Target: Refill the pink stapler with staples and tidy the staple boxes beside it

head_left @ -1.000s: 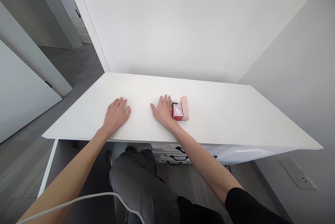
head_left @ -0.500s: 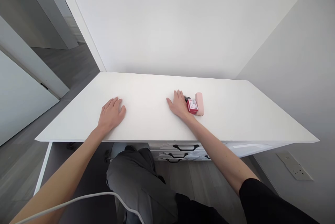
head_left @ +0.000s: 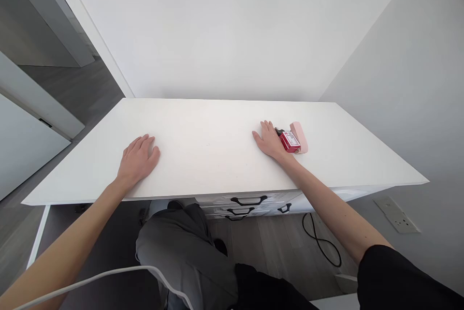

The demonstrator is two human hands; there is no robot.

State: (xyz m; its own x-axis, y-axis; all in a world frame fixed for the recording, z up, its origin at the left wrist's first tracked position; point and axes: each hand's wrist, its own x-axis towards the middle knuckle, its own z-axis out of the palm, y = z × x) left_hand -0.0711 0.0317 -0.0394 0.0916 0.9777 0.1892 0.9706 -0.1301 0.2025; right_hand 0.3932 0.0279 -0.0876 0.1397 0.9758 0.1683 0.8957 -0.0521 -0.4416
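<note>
Two hands are down flat on the white tabletop [head_left: 217, 121]; the left hand [head_left: 137, 160] lies palm down at the near left, fingers spread and loose, gripping nothing, with bare surface all around it; the right hand [head_left: 270, 138] rests palm down toward the right, fingers stretched out toward the far wall, also released and holding nothing; its outer edge sits right against a small red box [head_left: 290, 140], close enough that I'd call it touching, though the exact contact is hard to make out; just past the box, on its right side and pressed up to it, lies a pale pink object [head_left: 300, 136], oblong and rounded, lying lengthwise from near to far; a small dark piece [head_left: 278, 131] pokes out at the far end of the red box, too small to tell what it is; so the red box and pink object sit together on the right half of the tabletop, about midway between its near edge and the wall, and well apart from the left hand; both forearms stretch bare from the near edge, a black sleeve [head_left: 395, 276] showing at the right arm; under the tabletop, white drawers with black handles [head_left: 248, 201] are stacked one below the other; a black cable [head_left: 319, 237] loops on the grey wood floor to their right; a white cord [head_left: 101, 278] curves across the near left; grey trousers [head_left: 181, 252] fill the near middle; a wall socket [head_left: 397, 213] sits low on the right wall.
</note>
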